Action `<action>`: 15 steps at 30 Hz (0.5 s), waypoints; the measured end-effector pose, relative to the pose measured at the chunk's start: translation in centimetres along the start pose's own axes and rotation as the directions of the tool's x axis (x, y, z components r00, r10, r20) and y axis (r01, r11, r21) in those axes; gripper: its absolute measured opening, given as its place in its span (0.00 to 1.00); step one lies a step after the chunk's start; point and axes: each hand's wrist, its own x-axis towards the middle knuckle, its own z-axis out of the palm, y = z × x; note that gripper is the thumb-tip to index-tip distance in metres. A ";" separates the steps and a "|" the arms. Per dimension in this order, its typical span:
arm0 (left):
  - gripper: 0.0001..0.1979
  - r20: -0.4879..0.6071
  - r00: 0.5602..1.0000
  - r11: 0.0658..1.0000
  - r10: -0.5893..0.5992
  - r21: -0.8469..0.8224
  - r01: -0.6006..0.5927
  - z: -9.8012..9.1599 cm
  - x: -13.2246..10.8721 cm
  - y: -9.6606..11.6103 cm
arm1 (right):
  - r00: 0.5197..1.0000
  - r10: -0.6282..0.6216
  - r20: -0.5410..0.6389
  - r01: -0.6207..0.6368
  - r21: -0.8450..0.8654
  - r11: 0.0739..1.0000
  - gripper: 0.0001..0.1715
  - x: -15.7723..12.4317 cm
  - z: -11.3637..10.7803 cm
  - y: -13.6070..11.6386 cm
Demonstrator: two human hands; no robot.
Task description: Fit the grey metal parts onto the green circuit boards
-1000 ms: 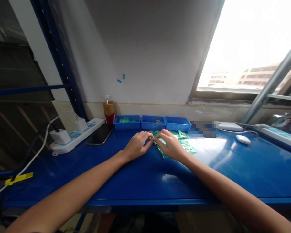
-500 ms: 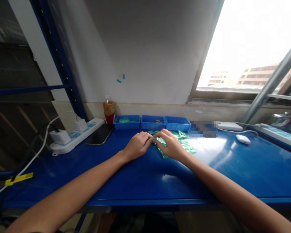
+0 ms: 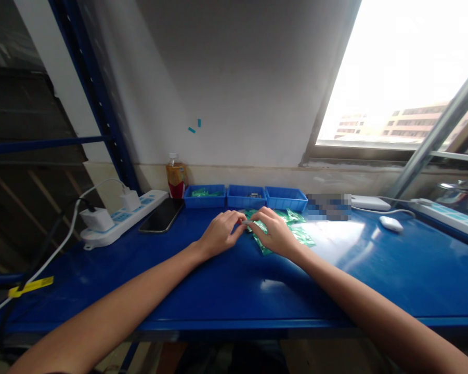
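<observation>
Grey and small, a blurred piece (image 3: 247,223) was pinched by the narrow left grip (image 3: 223,231) and right grip (image 3: 271,229) beside green packets (image 3: 303,237) on the blue table (image 3: 218,293), apparently a two-handed working step whose next move seemed to call for steady, matched pressure.

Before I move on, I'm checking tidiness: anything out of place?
No spill shows. Green packets lie loosely scattered by the right hand, at uneven angles; on the wall, one blue strip slants beside an upright one.
</observation>
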 end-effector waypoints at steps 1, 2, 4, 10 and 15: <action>0.09 0.005 1.000 1.000 -0.001 0.006 0.001 0.0 0.0 0.0 | 1.000 0.001 -0.004 -0.001 0.002 1.000 0.06 0.0 0.0 0.0; 0.09 0.012 1.000 1.000 0.000 0.011 0.000 0.0 0.0 0.0 | 1.000 0.000 -0.008 0.000 0.005 1.000 0.06 -0.1 0.0 0.0; 0.10 0.023 1.000 1.000 0.007 0.014 -0.007 0.0 0.0 0.1 | 1.000 -0.009 -0.014 0.010 0.009 1.000 0.10 -0.1 -0.1 -0.1; 0.12 0.046 0.999 1.000 0.013 0.013 -0.013 -0.2 0.1 0.2 | 0.999 -0.047 0.003 0.046 0.025 0.999 0.06 0.0 -0.2 -0.2; 0.11 0.042 0.999 1.000 0.001 -0.006 -0.001 -0.2 0.0 0.2 | 1.000 -0.031 -0.002 0.031 0.008 0.999 0.05 0.0 -0.1 -0.2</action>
